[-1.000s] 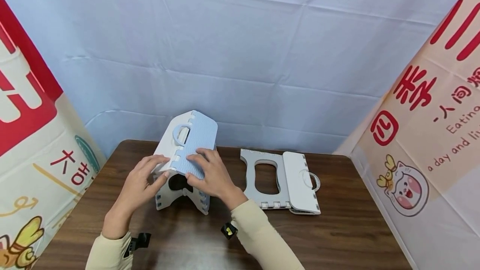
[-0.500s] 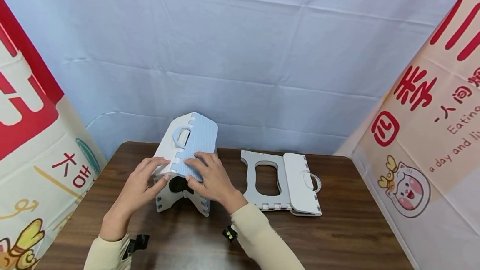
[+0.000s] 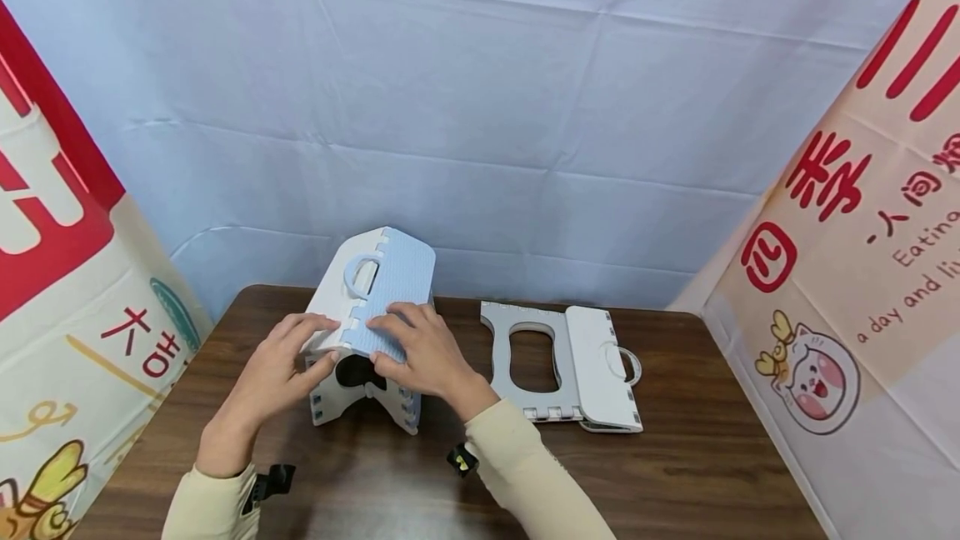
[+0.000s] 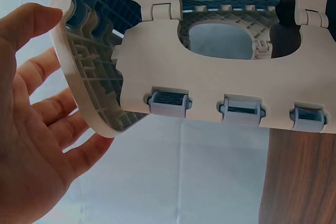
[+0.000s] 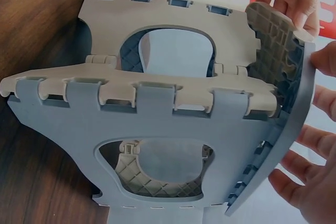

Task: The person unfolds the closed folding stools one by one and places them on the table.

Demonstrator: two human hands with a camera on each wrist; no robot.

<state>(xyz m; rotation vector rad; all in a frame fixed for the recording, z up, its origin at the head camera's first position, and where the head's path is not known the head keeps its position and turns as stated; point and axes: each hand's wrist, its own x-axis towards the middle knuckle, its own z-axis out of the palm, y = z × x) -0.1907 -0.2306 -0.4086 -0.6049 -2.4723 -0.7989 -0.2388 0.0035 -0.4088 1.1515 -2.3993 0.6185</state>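
Observation:
A folding stool (image 3: 401, 273), white and light blue, stands partly unfolded on the left side of the table, its two top panels sloping like a roof. A light blue carry handle (image 3: 354, 273) lies at the ridge. My left hand (image 3: 273, 369) rests its fingers on the white panel near the front edge, thumb at that edge. My right hand (image 3: 423, 352) lays spread fingertips on the ribbed blue panel, with its thumb at the front edge. In the right wrist view, the stool's legs (image 5: 152, 124) stand apart, and the right fingers (image 5: 315, 140) lie along the panel's outer face.
A second folding stool (image 3: 592, 365), white and pale grey, lies on the table to the right, with its round handle (image 3: 632, 365) pointing right. The brown wooden table (image 3: 675, 473) ends at a pale cloth backdrop (image 3: 480, 148). Printed cloths hang on both sides.

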